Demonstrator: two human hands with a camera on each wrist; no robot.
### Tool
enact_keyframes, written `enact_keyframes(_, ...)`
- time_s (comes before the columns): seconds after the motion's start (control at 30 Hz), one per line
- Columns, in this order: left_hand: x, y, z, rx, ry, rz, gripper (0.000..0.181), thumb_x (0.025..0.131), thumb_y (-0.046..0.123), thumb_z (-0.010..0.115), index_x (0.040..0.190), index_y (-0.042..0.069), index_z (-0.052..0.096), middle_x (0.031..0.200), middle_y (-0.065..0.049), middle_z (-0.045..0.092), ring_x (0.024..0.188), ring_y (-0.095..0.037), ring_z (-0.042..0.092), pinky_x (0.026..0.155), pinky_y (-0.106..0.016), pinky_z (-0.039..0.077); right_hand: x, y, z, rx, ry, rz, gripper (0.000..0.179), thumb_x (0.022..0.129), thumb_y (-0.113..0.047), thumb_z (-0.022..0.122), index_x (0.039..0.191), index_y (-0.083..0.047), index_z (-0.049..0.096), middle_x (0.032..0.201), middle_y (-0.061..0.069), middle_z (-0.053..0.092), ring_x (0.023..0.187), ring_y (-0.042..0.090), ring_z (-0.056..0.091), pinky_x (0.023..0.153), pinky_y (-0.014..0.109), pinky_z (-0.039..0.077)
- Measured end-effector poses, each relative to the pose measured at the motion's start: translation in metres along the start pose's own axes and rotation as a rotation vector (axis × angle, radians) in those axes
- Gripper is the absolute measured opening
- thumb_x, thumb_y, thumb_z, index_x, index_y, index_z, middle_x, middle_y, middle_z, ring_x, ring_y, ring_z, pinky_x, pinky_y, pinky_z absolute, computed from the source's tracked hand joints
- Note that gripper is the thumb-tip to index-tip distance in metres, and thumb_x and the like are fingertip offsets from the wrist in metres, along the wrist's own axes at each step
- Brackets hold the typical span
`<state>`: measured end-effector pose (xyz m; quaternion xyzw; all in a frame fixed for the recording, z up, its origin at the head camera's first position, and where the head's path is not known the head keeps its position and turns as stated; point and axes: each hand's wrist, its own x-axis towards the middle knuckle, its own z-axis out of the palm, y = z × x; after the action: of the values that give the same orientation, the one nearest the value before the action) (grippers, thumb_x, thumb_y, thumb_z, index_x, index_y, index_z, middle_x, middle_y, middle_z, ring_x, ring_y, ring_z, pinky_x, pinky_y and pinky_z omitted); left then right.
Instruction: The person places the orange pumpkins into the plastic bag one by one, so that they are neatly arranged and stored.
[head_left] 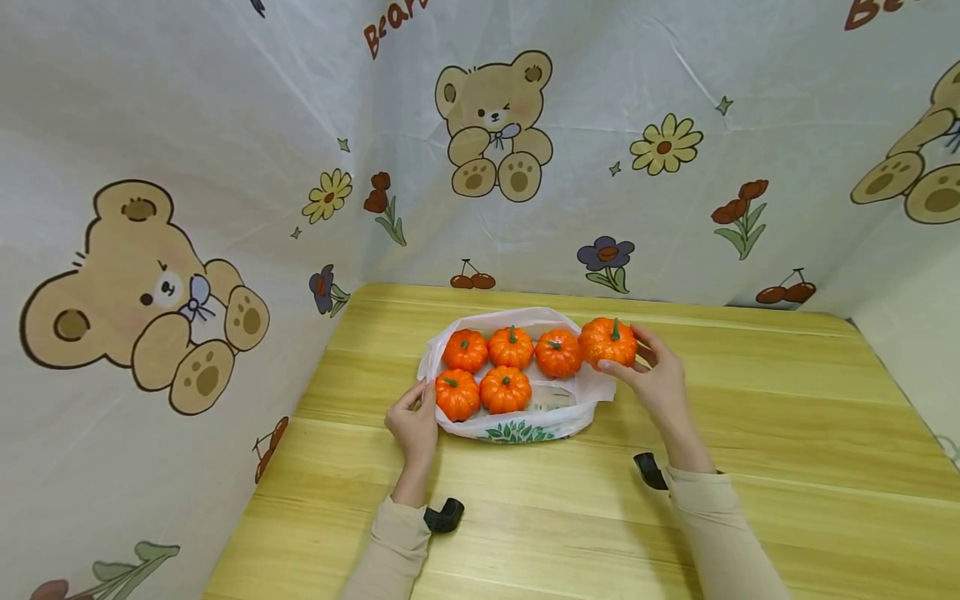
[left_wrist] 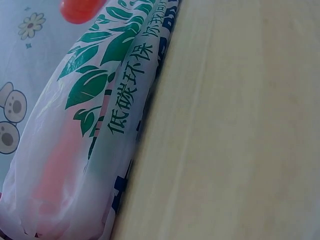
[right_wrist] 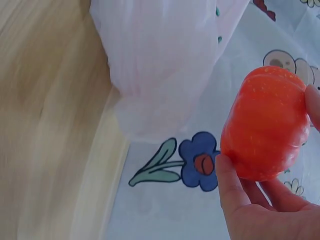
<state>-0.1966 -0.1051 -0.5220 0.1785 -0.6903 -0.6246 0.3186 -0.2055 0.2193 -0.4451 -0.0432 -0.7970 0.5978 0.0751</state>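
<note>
An orange toy pumpkin (head_left: 608,342) with a green stem is gripped between the thumb and fingers of my right hand (head_left: 660,379), at the right rim of a white plastic bag. The right wrist view shows the same pumpkin (right_wrist: 267,125) from its side, fingertips around it. Inside the opened plastic bag (head_left: 528,432), several more pumpkins (head_left: 506,389) sit in two rows. My left hand (head_left: 415,425) pinches the bag's left edge. Green leaves and printed characters mark the bag's side (left_wrist: 55,165) in the left wrist view, where the left hand is out of sight.
The bag rests on a light wooden table (head_left: 525,517). A white cloth (head_left: 585,92) printed with bears and flowers hangs behind the table and along its left side. Black wrist straps (head_left: 445,516) sit at both sleeves.
</note>
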Motion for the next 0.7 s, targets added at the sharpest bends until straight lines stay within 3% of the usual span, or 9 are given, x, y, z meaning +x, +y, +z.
enact_keyframes(0.17,0.0,0.0,0.0,0.0,0.0,-0.006,0.012,0.082,0.002,0.075,0.093,-0.003,0.077,0.096,-0.021,0.074,0.099,-0.03,0.07,0.085,-0.029,0.058,-0.002,0.001,0.013,-0.02,-0.038,-0.02,0.082,0.08,-0.019,0.082,0.147,-0.002,0.039,0.149,0.019,0.044,0.131,0.036,0.049,0.094,0.016,0.049)
enact_keyframes(0.4,0.0,0.001,0.0,-0.012,-0.003,0.001,0.012,0.082,0.003,0.075,0.092,-0.003,0.077,0.096,-0.021,0.074,0.098,-0.031,0.07,0.085,-0.035,0.058,-0.008,0.002,0.029,-0.031,-0.095,-0.023,0.081,0.079,-0.017,0.083,0.146,0.0,0.041,0.149,0.018,0.044,0.133,0.036,0.047,0.103,0.04,0.046)
enact_keyframes(0.63,0.0,0.001,0.0,-0.006,-0.001,0.007,0.012,0.082,0.003,0.075,0.093,-0.003,0.077,0.095,-0.021,0.074,0.098,-0.031,0.07,0.086,-0.042,0.057,-0.012,0.004,0.042,-0.015,-0.142,-0.013,0.08,0.076,-0.011,0.084,0.144,0.0,0.043,0.149,0.019,0.044,0.132,0.038,0.048,0.105,0.044,0.045)
enact_keyframes(0.7,-0.003,0.012,-0.001,-0.002,-0.005,0.012,0.013,0.082,0.0,0.074,0.093,-0.007,0.075,0.095,-0.023,0.073,0.098,-0.033,0.07,0.087,-0.045,0.056,-0.012,0.004,0.045,-0.02,-0.151,-0.015,0.08,0.076,-0.012,0.084,0.144,0.0,0.043,0.148,0.02,0.044,0.131,0.039,0.048,0.105,0.045,0.045)
